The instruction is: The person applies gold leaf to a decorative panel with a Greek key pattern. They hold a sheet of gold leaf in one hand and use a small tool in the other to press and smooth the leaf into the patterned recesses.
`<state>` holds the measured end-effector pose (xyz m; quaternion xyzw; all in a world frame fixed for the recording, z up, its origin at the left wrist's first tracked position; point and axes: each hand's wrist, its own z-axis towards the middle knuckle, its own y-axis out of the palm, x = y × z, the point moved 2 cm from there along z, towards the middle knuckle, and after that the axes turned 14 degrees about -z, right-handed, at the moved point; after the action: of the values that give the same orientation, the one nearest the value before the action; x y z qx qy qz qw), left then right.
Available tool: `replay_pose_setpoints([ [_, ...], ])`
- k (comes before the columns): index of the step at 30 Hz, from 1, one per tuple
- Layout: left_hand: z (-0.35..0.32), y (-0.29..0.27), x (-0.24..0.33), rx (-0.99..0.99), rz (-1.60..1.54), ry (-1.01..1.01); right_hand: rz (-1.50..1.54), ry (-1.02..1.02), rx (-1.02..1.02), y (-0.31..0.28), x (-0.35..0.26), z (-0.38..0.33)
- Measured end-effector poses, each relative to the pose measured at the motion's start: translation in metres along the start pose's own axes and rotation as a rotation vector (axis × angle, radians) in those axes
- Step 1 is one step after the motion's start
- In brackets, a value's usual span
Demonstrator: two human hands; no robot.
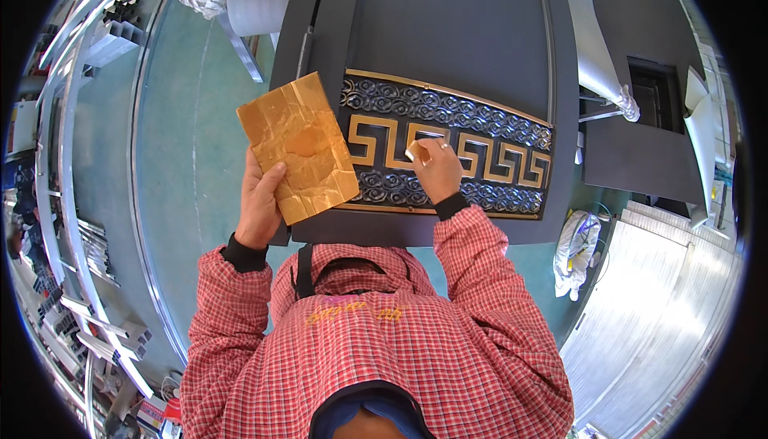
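Head view: right hand (437,169) hides small pad; left hand (260,199) grips gold sheet (298,145).

Both forearms enter from the lower edge in red checked sleeves with dark cuffs, and reach forward and up. Left arm bent at the elbow, wrist straight. Left hand (260,195) raised, back of hand toward the camera, thumb spread to the right and pressed flat, fingers hidden and curled away in a grip. Right arm angled inward. Right hand (436,169) palm down, fingers bunched in a pinch at the fingertips (418,151). Ring on one finger.
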<state>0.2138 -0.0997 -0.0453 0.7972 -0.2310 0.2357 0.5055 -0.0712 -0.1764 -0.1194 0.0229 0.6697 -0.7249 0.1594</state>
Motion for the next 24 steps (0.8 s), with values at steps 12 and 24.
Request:
replay_pose_setpoints([
  [12, 0.001, 0.004, -0.002, -0.029, 0.002, -0.021, -0.009, 0.033, 0.067, -0.015, 0.017, 0.001],
  [24, 0.001, 0.009, -0.003, -0.040, 0.038, -0.038, -0.034, 0.009, 0.047, -0.003, 0.022, -0.002],
])
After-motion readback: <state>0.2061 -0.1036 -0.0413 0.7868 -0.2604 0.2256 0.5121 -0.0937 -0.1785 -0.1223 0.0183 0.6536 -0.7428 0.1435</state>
